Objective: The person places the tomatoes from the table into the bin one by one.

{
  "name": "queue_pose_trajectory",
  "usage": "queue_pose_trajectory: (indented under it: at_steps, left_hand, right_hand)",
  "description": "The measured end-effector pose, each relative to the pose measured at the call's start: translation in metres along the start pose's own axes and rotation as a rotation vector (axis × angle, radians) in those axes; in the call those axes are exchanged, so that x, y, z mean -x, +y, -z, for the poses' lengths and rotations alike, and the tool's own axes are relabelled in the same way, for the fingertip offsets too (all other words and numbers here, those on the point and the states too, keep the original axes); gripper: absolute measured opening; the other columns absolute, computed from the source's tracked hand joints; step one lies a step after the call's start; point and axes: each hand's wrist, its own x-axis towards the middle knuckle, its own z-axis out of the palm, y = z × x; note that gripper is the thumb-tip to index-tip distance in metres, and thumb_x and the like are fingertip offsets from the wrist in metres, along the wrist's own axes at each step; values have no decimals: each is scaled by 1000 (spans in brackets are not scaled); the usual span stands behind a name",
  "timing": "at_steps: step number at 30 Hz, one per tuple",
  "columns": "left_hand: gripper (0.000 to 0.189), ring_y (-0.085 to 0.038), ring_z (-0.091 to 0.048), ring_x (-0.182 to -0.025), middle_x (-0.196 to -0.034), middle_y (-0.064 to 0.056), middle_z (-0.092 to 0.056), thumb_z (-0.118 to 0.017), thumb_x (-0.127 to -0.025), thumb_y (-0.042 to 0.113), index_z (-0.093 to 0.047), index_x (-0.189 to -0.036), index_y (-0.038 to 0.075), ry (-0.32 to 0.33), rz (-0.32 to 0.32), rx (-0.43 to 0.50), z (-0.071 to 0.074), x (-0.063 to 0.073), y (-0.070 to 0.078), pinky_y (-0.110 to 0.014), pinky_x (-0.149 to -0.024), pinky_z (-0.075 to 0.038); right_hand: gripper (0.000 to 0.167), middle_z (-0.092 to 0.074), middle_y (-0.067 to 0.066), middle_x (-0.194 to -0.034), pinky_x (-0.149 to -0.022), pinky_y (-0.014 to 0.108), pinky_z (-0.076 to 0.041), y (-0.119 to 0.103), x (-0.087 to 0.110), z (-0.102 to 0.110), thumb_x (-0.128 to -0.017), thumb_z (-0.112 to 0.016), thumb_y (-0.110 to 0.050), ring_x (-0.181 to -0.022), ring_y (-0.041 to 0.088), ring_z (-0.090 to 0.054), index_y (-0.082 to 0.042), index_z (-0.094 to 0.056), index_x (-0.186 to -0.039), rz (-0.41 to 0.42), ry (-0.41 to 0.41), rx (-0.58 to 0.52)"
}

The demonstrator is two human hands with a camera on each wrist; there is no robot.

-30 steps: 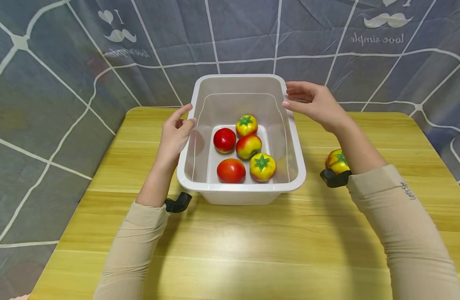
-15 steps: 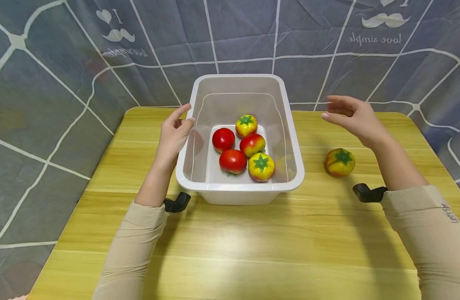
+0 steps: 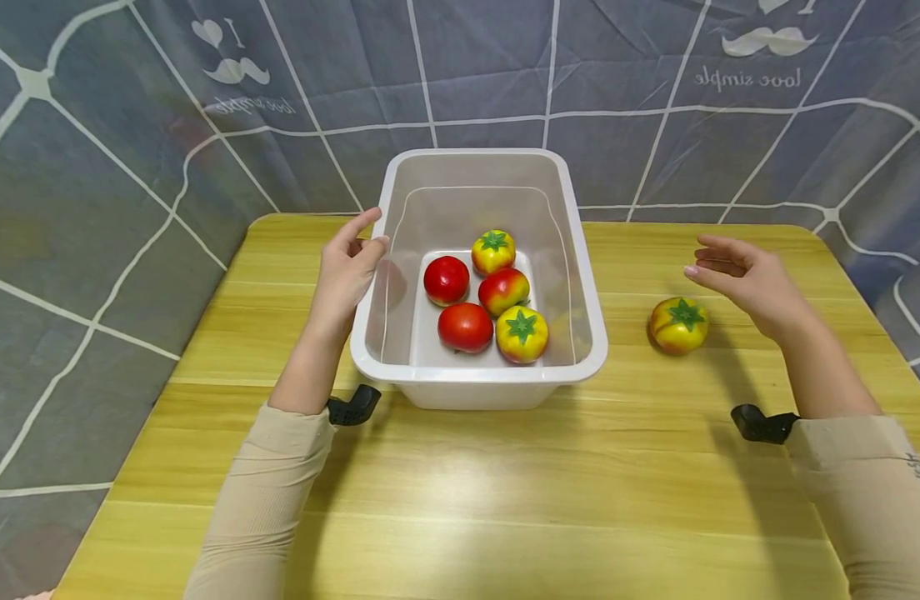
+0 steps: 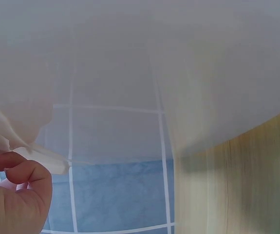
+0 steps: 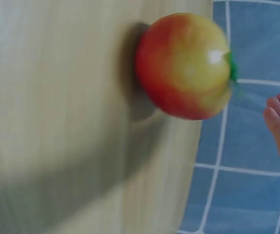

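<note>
My left hand point(image 3: 351, 267) holds the left rim of a white plastic bin point(image 3: 478, 375), thumb inside and fingers outside. In the left wrist view, the thumb of the left hand point(image 4: 23, 190) bends at the rim beside the bin's pale wall point(image 4: 110, 78). Inside lie several toy tomatoes, among them a red one point(image 3: 465, 327) and a yellow one with a green star-shaped top point(image 3: 522, 334). Holding nothing, my right hand point(image 3: 756, 283) hovers, fingers loosely bent, just right of a lone yellow-red tomato point(image 3: 678, 325). That tomato point(image 5: 183, 66) fills much of the right wrist view, apart from the fingers.
A light wooden table point(image 3: 460, 500) bears the bin and the lone tomato. Behind its far edge hangs a grey-blue curtain point(image 3: 490, 67) with white lines. Black wrist cameras point(image 3: 763, 425) stick out from both wrists.
My right hand has left the bin's right rim and moved right and nearer, past the lone tomato, uncovering it. Red tomatoes in the bin have rolled slightly. My left hand stays on the rim.
</note>
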Motion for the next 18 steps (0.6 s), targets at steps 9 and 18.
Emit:
queue_pose_trajectory:
  at_steps: [9,18]
  left_hand:
    - [45,-18,-52,-80,-86,-6,-49,-52,-91,16,-48,-136,13,11,1,4,0,-1,-1,-24,-71,-50]
    - [45,-18,-52,-80,-86,-6,-49,-52,-92,17,-48,-136,13,9,2,0,-1,0,1,-23,-71,-50]
  right_hand:
    - [62,-46,-20,-114,-79,5,-39,25,15,-3,-92,-59,-19,-103,-8,-48,-6,-31,-145,-38,-56,-46]
    - [67,-38,10,-138,-81,6,-38,44,25,-7,-91,-60,-21,-127,18,-38,-8,-25,-147,-88,-124,8]
